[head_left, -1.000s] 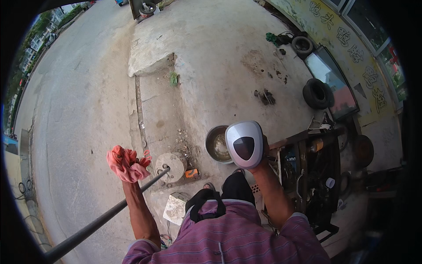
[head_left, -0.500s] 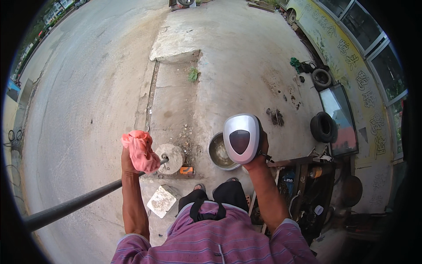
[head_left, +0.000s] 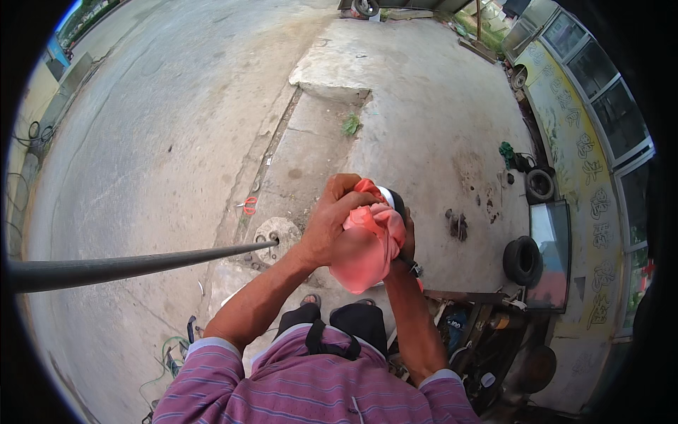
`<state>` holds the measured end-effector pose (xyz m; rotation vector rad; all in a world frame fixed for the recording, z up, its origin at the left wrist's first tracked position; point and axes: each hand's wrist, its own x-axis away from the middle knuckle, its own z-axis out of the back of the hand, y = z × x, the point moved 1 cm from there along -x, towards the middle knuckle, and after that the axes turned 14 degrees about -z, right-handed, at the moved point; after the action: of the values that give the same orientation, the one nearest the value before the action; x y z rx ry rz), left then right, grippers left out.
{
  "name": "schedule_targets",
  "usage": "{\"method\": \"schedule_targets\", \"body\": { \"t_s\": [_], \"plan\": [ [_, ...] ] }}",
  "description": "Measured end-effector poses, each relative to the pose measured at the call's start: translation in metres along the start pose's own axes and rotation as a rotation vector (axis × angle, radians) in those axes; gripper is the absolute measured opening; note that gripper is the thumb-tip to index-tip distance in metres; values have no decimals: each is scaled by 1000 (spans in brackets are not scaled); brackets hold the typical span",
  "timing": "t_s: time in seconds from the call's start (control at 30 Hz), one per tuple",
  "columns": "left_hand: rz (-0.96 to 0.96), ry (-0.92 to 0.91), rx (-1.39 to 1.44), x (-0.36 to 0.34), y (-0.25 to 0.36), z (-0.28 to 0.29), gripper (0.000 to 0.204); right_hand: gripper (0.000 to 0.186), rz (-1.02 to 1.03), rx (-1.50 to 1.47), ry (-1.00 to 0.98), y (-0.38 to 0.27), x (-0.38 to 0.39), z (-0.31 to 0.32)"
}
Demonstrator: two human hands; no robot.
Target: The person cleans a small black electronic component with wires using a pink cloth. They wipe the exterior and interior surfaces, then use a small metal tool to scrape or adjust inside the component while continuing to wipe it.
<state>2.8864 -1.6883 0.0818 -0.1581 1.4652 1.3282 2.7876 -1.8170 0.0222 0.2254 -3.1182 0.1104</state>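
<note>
Fingers [head_left: 351, 203] of the left hand [head_left: 327, 224] curl closed over pink cloth [head_left: 374, 237] against a pale-edged black object [head_left: 390, 198], gripped by the partly hidden right hand [head_left: 409, 242], right of the round concrete block [head_left: 286, 230].

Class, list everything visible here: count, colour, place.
Cloth: one, pink, centre
Rounded object: one, white and dark, mostly behind cloth
Pole: one, grey, left
Round block: one, pale, at pole's end
Plant: one, green, upper centre
Tyres: three or more, black, right and top
Glass pane: one, dark frame, right
Wall: one, mostly yellow, far right
Stand: one, dark, cluttered, lower right
Shirt: one, purple, bottom
Left fingers: one set, gripping the cloth
Right fingers: one set, mostly hidden, against the object
</note>
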Motion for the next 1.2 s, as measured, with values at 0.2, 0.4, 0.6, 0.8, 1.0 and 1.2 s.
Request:
{"method": "schedule_targets", "body": {
  "t_s": [0.2,0.4,0.6,0.8,1.0,1.2],
  "plan": [
    [-46,138,179,-12,-21,-2,43,61,185,203,60,-3,0,-13],
    [-154,4,-165,10,44,-33,56,72,-17,99,130,-2,14,-41],
    [102,201,8,-34,2,-11,43,55,333,207,392,-8,5,-10],
    [-78,72,-195,7,5,-16,48,54,418,321,392,-16,9,-11],
    [-281,36,-177,25,46,-35,46,60,98,181,330,-37,24,38],
    [3,237,-126,-25,-20,2,38,50,343,964,551,-34,41,40]
  ]
}}
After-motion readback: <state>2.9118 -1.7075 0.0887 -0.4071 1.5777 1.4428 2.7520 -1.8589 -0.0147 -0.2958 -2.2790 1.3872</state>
